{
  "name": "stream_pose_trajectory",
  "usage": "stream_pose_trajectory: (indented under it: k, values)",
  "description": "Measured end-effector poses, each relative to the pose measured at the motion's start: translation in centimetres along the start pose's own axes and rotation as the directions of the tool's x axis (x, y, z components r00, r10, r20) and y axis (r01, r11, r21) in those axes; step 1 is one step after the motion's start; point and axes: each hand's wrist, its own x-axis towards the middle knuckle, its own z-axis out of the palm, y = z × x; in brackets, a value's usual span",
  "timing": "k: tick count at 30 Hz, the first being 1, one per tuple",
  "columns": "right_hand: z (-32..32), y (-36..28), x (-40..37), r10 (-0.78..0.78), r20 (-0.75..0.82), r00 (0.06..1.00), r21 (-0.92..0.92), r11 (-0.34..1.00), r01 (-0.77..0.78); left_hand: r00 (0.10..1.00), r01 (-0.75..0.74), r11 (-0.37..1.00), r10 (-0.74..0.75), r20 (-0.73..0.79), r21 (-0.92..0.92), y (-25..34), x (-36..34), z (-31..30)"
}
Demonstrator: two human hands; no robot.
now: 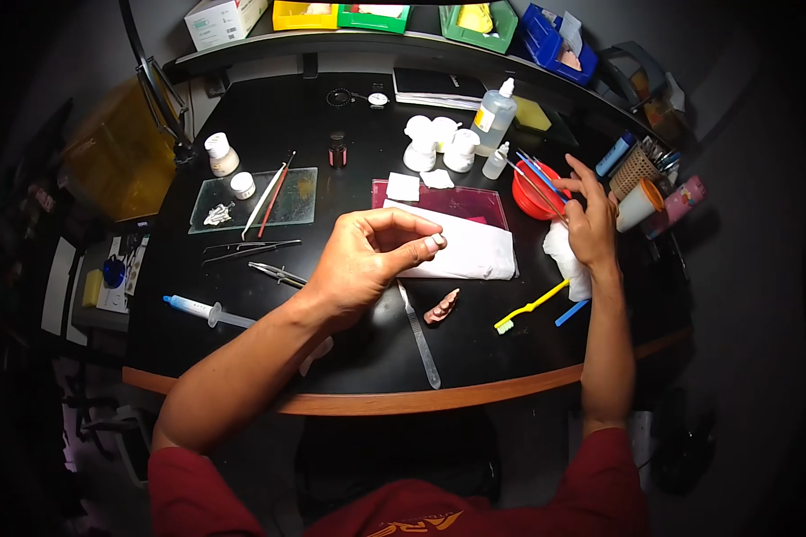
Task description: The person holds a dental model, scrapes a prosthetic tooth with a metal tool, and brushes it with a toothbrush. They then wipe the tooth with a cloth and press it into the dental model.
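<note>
My left hand (358, 259) is raised over the middle of the desk, thumb and index finger pinched together. A tiny pale spot shows at the fingertips, too small to name. At the red bowl (530, 199), my right hand (591, 219) has its thumb and fingers closed around a thin brush-like stick (537, 186), with other fingers raised. Blue-handled sticks (539, 168) lean in the bowl. Below my left hand are a folded white tissue (466, 242), a metal scalpel handle (418, 340) and a pinkish-brown dental model piece (441, 307).
Tweezers (278, 273) and a blue-tipped syringe (210, 311) lie left. A glass slab (269, 201) holds a small jar and thin tools. White jars (419, 154) and a dropper bottle (494, 116) stand behind. A yellow toothbrush (533, 306) lies right, near crumpled tissue (564, 251).
</note>
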Motion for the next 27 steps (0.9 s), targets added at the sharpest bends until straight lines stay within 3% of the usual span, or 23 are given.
stream_pose_trajectory:
  k: [4,8,12,15,27]
  values:
    - [0.0,-1.9,-0.5,-0.128,-0.119,0.985,0.260,0.953,0.156,0.998,0.055,0.992,-0.056,-0.002,-0.109,-0.1,0.0,0.0]
    - [0.2,-7.6,-2.5,-0.360,-0.134,0.923,0.356,0.852,0.384,1.000,0.022,0.999,-0.021,0.009,-0.030,-0.1,0.0,0.2]
    - [1.9,-10.4,-4.4,-0.620,-0.150,0.770,0.390,0.679,0.622,0.999,0.007,0.999,-0.006,0.038,-0.037,-0.4,-0.1,0.4]
    - [2.4,-11.6,-4.9,-0.661,-0.147,0.736,0.449,0.619,0.645,0.999,0.004,0.999,-0.001,0.055,-0.049,-0.2,-0.3,0.6]
    - [2.4,-11.5,-4.9,-0.695,-0.131,0.707,0.418,0.608,0.675,0.996,-0.002,0.997,0.009,0.088,-0.072,-0.6,-0.3,0.6]
